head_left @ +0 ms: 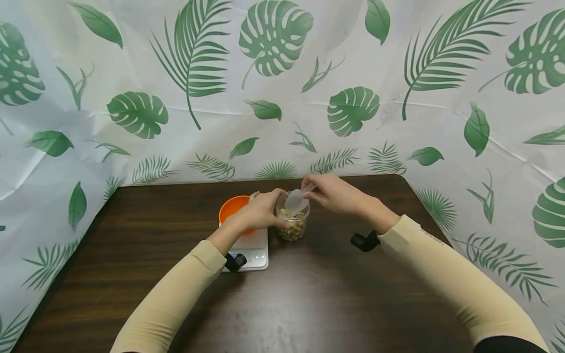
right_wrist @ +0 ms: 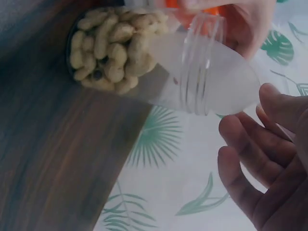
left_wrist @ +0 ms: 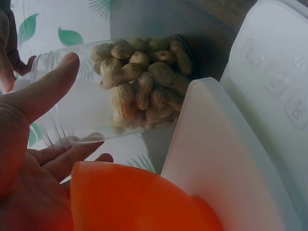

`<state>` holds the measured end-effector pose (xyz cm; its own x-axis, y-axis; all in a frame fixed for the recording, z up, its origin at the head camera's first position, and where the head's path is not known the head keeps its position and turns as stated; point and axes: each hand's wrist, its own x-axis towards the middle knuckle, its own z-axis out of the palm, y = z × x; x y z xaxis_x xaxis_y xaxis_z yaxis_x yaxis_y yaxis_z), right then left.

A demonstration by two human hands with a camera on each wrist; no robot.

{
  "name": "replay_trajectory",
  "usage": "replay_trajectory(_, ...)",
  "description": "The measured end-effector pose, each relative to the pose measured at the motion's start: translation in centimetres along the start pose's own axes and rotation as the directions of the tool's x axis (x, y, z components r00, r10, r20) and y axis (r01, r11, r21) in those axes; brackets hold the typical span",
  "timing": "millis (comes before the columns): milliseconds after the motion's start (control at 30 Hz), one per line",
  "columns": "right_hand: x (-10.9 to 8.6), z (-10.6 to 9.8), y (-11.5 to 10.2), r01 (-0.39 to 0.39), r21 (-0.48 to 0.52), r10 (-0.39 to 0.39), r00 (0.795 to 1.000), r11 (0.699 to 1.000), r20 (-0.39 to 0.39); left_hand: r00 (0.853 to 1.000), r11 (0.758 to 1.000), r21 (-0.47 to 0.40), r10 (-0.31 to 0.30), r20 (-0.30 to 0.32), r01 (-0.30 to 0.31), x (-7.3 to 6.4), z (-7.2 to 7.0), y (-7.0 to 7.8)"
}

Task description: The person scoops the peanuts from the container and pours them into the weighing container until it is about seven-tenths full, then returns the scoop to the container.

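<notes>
A clear jar (head_left: 304,221) part full of unshelled peanuts (left_wrist: 143,86) stands on the table. My left hand (head_left: 261,212) holds the jar near its neck, with thumb and fingers on opposite sides in the left wrist view. Above the mouth, my right hand (head_left: 332,192) pinches the handle of a whitish translucent spoon (head_left: 295,202). The spoon's bowl dips into the jar, its tip close to the peanuts in the right wrist view; whether it touches them I cannot tell. Behind my left hand, an orange bowl (head_left: 231,205) rests on a white kitchen scale (head_left: 255,257), partly hidden by the forearm.
The dark wooden table (head_left: 282,309) extends in front of and beside the jar. At its back edge hangs a white leaf-print sheet (head_left: 291,108). Black wrist cameras hang below both wrists, the left one (head_left: 236,263) over the scale.
</notes>
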<state>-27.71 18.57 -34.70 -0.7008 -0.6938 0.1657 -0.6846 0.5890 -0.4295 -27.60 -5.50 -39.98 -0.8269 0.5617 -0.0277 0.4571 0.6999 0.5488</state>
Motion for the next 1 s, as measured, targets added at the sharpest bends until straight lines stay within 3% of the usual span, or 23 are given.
replay_trajectory(167, -0.2, 0.0, -0.1, 0.016, 0.024, -0.015, 1.0, 1.0, -0.016, 1.0, 1.0, -0.016, 0.018, -0.002, -0.018, 0.2, -0.2, -0.1)
replay_trajectory(467, -0.2, -0.3, -1.1, -0.051, -0.15, 0.056, 0.998, 0.987, 0.032, 0.999, 0.999, -0.029, 0.031, 0.011, -0.031, 0.4, -0.1, -0.4)
replay_trajectory(633, 0.5, -0.5, -0.8, 0.014, -0.096, -0.009, 0.998, 0.995, 0.056, 1.0, 0.999, -0.024, 0.022, 0.009, -0.021, 0.5, -0.2, -0.4)
replay_trajectory(767, 0.8, -0.7, -0.3, 0.018, -0.077, -0.011, 0.996, 0.997, 0.085, 1.0, 1.0, -0.018, 0.018, 0.013, -0.018, 0.5, -0.2, -0.5)
replay_trajectory(867, 0.9, -1.0, -0.9, 0.007, -0.157, 0.013, 0.992, 0.988, 0.123, 1.0, 0.999, -0.027, 0.023, 0.02, -0.022, 0.5, -0.1, -0.6)
replay_trajectory(1000, 1.5, -0.8, -2.2, 0.066, -0.292, -0.013, 0.984, 0.954, 0.18, 0.999, 0.999, -0.032, 0.026, 0.021, -0.025, 0.5, 0.0, -0.6)
